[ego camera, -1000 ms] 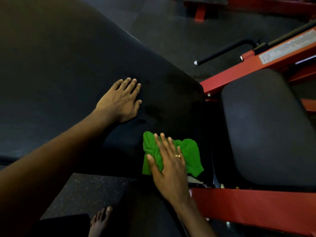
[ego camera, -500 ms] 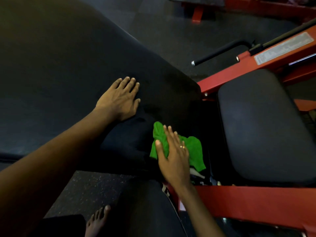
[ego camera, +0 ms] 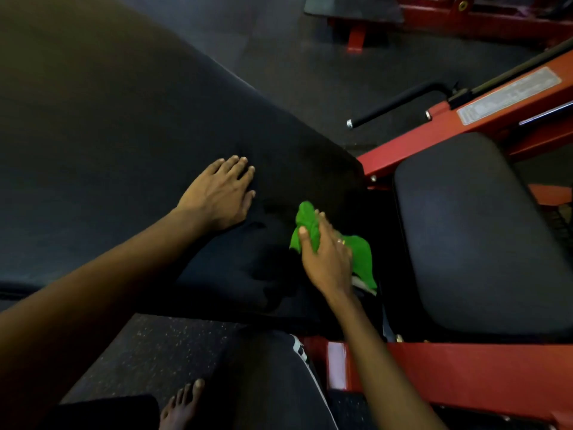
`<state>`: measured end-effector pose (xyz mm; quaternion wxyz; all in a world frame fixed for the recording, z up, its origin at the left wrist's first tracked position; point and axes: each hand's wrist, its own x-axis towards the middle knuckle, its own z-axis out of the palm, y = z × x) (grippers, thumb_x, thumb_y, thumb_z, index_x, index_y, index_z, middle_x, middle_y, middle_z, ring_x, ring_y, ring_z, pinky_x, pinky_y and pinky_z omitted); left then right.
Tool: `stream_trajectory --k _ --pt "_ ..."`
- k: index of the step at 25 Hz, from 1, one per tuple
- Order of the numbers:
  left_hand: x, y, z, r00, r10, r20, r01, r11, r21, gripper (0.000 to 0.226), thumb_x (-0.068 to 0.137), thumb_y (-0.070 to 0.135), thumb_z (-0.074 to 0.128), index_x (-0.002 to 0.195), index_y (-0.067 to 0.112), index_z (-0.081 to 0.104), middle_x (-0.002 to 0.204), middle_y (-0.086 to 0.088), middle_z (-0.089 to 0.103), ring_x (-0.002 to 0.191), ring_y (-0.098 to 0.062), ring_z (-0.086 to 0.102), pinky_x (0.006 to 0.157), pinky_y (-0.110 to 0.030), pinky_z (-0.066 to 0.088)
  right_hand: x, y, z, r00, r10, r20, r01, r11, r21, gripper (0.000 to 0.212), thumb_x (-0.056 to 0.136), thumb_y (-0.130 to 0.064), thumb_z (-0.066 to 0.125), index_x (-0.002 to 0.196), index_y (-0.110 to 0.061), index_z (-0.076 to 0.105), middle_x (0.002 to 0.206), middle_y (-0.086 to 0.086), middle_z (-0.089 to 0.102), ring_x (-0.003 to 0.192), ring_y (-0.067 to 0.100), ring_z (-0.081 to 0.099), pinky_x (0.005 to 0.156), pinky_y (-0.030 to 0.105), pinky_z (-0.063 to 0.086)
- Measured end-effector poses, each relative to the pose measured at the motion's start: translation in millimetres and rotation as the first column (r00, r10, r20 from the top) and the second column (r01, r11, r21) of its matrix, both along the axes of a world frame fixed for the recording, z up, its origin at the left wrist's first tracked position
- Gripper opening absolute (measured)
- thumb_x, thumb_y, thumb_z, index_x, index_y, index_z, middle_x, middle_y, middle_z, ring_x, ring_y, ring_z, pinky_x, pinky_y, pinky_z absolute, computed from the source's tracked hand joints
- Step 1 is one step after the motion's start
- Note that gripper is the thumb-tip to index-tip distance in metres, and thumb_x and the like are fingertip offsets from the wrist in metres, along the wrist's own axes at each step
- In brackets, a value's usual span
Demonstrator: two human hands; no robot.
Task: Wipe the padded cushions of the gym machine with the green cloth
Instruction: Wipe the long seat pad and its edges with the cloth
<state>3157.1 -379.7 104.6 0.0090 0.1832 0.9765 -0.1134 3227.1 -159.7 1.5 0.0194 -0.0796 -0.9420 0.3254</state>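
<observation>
The green cloth (ego camera: 361, 259) lies bunched at the right edge of the large black back pad (ego camera: 124, 135), by the gap to the seat pad (ego camera: 471, 231). My right hand (ego camera: 325, 259) lies on top of the cloth and presses it against the pad's edge, thumb on its left side; part of the cloth is hidden under my palm. Flat on the back pad to the left rests my left hand (ego camera: 220, 197), fingers spread and holding nothing.
The machine's red frame (ego camera: 465, 373) runs along the front and right of the seat pad. A black handle bar (ego camera: 400, 103) sticks out behind it. Another red machine (ego camera: 465, 20) stands at the far top. My bare foot (ego camera: 183, 405) is on the speckled floor below.
My right hand has slid the green cloth up and to the right, from the pad's lower corner onto its right edge. My left hand has stayed in place.
</observation>
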Motion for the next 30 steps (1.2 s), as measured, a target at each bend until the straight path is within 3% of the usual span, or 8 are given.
stream_trajectory --k 4,8,12,16,19,22,26,30 --pt "57.2 -14.8 -4.2 0.999 -0.022 -0.049 0.022 1.000 -0.004 0.069 0.101 0.046 0.021 0.154 0.004 0.036 0.160 -0.020 0.033 0.149 -0.032 0.031 0.121 -0.043 0.024 78.5 -28.6 7.8 0.978 0.177 -0.110 -0.178 0.984 -0.002 0.066 0.097 -0.065 0.028 0.157 -0.037 0.032 0.163 -0.020 0.027 0.152 0.000 0.018 0.122 0.034 0.016" --pt "98.4 -24.0 -9.4 0.997 -0.013 -0.079 0.011 1.000 -0.024 0.070 0.100 0.048 0.023 0.152 0.004 0.038 0.157 -0.020 0.037 0.148 -0.032 0.034 0.121 -0.044 0.021 -5.4 -39.9 15.2 0.982 0.110 -0.150 -0.110 0.994 0.008 0.067 0.097 -0.063 0.030 0.155 -0.030 0.038 0.162 -0.009 0.036 0.152 0.012 0.027 0.121 0.044 0.025" --pt "97.1 -18.0 -10.7 0.997 0.011 -0.078 -0.016 0.998 -0.068 0.071 0.101 0.048 0.018 0.156 0.005 0.030 0.161 -0.019 0.029 0.151 -0.031 0.025 0.124 -0.046 0.020 -95.5 -57.5 33.9 0.993 0.096 -0.066 -0.095 0.995 0.007 0.062 0.103 -0.054 0.040 0.157 -0.026 0.033 0.164 -0.004 0.031 0.153 0.019 0.026 0.122 0.046 0.022" --pt "96.8 -16.3 -11.6 0.994 0.037 -0.106 -0.043 0.998 -0.053 0.070 0.098 0.047 0.025 0.153 0.004 0.038 0.158 -0.019 0.036 0.148 -0.031 0.033 0.121 -0.053 0.023 -24.0 -63.7 33.5 0.961 0.240 -0.134 -0.240 0.971 0.022 0.066 0.100 -0.060 0.035 0.159 -0.032 0.027 0.165 -0.010 0.029 0.153 0.012 0.024 0.122 0.043 0.020" --pt "96.6 -15.0 -11.3 0.992 0.035 -0.122 -0.039 0.999 -0.025 0.070 0.096 0.046 0.029 0.150 0.004 0.043 0.156 -0.019 0.040 0.146 -0.032 0.038 0.118 -0.056 0.026 14.0 -62.5 27.1 0.962 0.225 -0.154 -0.224 0.974 0.026 0.069 0.096 -0.063 0.029 0.157 -0.032 0.032 0.163 -0.012 0.033 0.152 0.010 0.026 0.121 0.040 0.021" --pt "98.1 -17.9 -11.3 0.991 0.022 -0.129 -0.024 1.000 -0.018 0.069 0.097 0.047 0.029 0.149 0.004 0.045 0.155 -0.019 0.042 0.145 -0.031 0.039 0.119 -0.054 0.026 -57.6 -76.4 35.4 0.975 0.160 -0.153 -0.155 0.987 0.046 0.063 0.101 -0.057 0.040 0.157 -0.027 0.034 0.162 -0.005 0.035 0.152 0.017 0.029 0.121 0.044 0.024" --pt "100.4 -24.8 -13.0 0.995 -0.020 -0.099 0.017 0.999 -0.027 0.073 0.098 0.053 0.024 0.151 0.006 0.041 0.157 -0.017 0.039 0.147 -0.030 0.035 0.121 -0.050 0.024 -135.7 -93.5 56.4 0.970 0.219 -0.105 -0.212 0.975 0.072 0.063 0.103 -0.054 0.042 0.158 -0.025 0.029 0.165 -0.003 0.030 0.153 0.020 0.026 0.123 0.046 0.021" --pt "106.5 -29.7 -12.1 0.992 -0.045 -0.119 0.046 0.999 0.003 0.073 0.098 0.052 0.027 0.148 0.003 0.045 0.154 -0.019 0.043 0.144 -0.032 0.040 0.118 -0.050 0.025 -52.9 -76.0 44.5 0.908 0.367 -0.201 -0.365 0.930 0.048 0.064 0.100 -0.057 0.041 0.158 -0.033 0.029 0.164 -0.009 0.032 0.152 0.014 0.026 0.122 0.043 0.021"
